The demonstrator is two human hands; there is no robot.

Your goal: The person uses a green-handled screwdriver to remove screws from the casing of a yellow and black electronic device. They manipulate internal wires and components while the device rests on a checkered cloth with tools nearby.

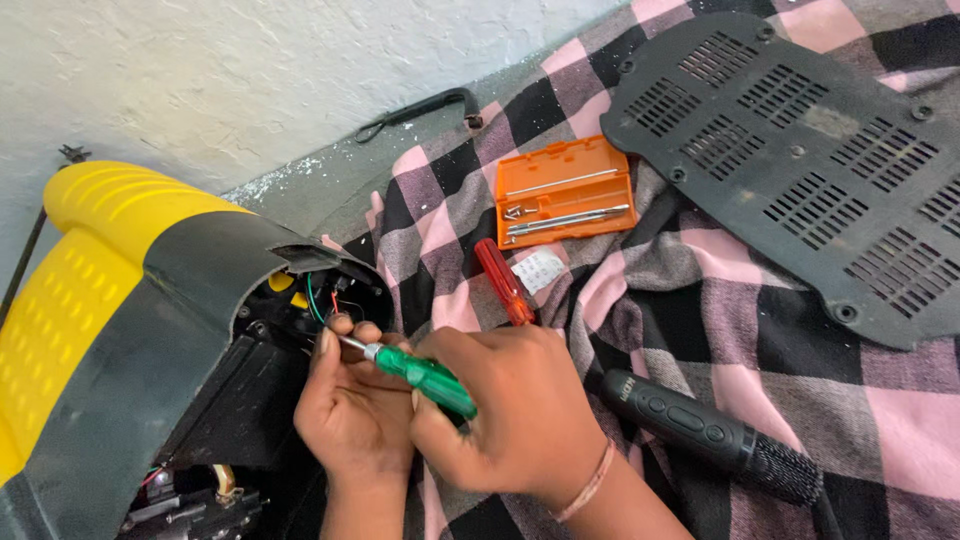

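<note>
My right hand grips a green-handled screwdriver, its metal tip pointing left into the open end of a yellow and black device. My left hand rests at that opening, fingers curled by the screwdriver shaft and touching the black housing. Coloured wires show inside the opening. A red-handled screwdriver lies on the checked cloth just above my right hand.
An orange case of small tools lies open on the pink, black and grey checked cloth. A black vented cover panel lies at upper right. A black microphone lies right of my wrist. A white wall rises at upper left.
</note>
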